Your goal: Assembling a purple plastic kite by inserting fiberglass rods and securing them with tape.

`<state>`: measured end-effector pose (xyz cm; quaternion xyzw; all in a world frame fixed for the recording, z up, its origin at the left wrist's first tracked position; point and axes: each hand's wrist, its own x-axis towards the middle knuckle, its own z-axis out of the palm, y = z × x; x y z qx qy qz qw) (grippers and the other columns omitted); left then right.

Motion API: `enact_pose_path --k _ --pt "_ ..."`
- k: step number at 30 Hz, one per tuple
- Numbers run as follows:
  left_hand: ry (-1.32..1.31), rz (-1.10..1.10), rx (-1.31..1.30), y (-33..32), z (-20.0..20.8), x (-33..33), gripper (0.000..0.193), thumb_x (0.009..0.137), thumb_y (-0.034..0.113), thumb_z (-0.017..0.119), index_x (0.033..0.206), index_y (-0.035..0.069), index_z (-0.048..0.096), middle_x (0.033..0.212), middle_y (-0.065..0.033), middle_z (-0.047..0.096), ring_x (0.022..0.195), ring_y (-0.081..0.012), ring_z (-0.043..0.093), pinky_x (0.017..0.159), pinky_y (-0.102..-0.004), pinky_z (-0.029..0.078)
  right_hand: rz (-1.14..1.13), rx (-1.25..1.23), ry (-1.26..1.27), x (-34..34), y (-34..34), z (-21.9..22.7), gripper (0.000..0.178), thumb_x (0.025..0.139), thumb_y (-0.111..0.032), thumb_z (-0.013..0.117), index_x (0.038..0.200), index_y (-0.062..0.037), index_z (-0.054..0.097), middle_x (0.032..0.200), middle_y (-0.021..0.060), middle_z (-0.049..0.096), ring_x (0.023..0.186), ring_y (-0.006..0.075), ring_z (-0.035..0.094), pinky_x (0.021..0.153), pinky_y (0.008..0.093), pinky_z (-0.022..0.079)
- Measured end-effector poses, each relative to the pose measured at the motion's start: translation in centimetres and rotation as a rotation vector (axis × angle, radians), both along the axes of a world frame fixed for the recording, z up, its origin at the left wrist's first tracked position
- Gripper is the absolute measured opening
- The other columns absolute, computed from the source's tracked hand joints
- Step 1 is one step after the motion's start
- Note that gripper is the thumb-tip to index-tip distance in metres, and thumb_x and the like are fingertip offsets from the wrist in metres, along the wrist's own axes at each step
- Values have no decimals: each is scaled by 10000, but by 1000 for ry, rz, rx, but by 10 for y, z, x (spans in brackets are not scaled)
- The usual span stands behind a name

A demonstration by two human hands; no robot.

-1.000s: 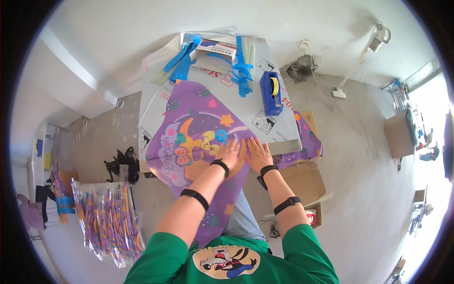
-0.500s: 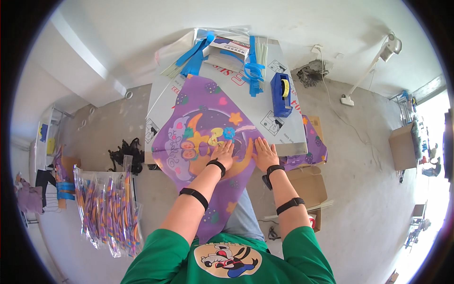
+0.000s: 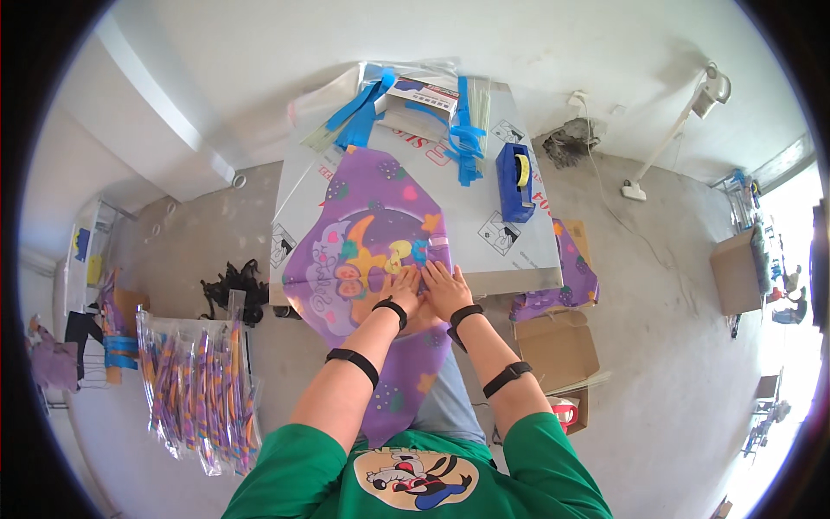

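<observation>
A purple kite sheet, diamond-like and printed with cartoon figures, stars and a moon, lies over the table's front edge. Its lower tip hangs down to my lap, and its right side is folded inward. My left hand rests on the print with its fingers laid out. Right beside it, my right hand presses on the folded edge, fingers stretched forward and slightly apart. The two hands nearly touch. A small blue patch shows just beyond the fingertips.
On the grey table stand a blue tape dispenser and an opened box, with blue strips and thin pale rods. Bagged rolled purple pieces hang at left. Cardboard boxes sit at right below the table.
My right hand has moved left, close to my left hand, and the sheet's right corner is now folded inward. The left hand has shifted slightly down and left.
</observation>
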<state>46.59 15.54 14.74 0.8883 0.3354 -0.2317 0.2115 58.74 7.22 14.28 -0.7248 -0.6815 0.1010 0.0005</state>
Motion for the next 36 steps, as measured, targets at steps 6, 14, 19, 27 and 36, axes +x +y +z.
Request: enact_pose_path --k 6,14,19,27,36 --pt "18 -13 15 4 -6 -11 648 934 401 378 1460 101 151 1541 -43 68 1415 -202 80 1118 -497 113 -314 -33 -264 37 -26 11 577 880 -341 500 1378 -82 365 1446 96 328 1366 255 244 1094 536 157" --pt "-19 -14 22 3 -2 -6 666 925 387 399 1457 79 142 1537 -69 67 1415 -226 76 1115 -502 130 -41 -32 -6 23 -12 16 572 901 -378 465 1376 -75 369 1447 99 334 1360 268 264 1098 466 208" --pt "13 -31 -2 4 -4 -3 656 924 379 408 1456 89 156 1537 -63 74 1413 -221 89 1115 -504 140 -11 -22 127 5 -2 -1 584 900 -380 467 1387 -81 346 1453 74 329 1350 216 292 1096 454 215" --pt "-43 22 -40 5 2 -13 656 926 381 407 1456 89 154 1539 -56 62 1414 -211 83 1118 -494 144 -298 -119 -19 63 -38 17 573 903 -338 456 1395 -72 331 1473 78 292 1360 226 269 1106 468 183" --pt "-72 20 -45 7 -2 -10 638 923 395 404 1453 113 191 1537 -38 97 1411 -191 109 1114 -486 150 -37 -72 77 8 -1 11 602 888 -337 514 1393 -70 324 1468 76 290 1367 226 253 1104 445 218"
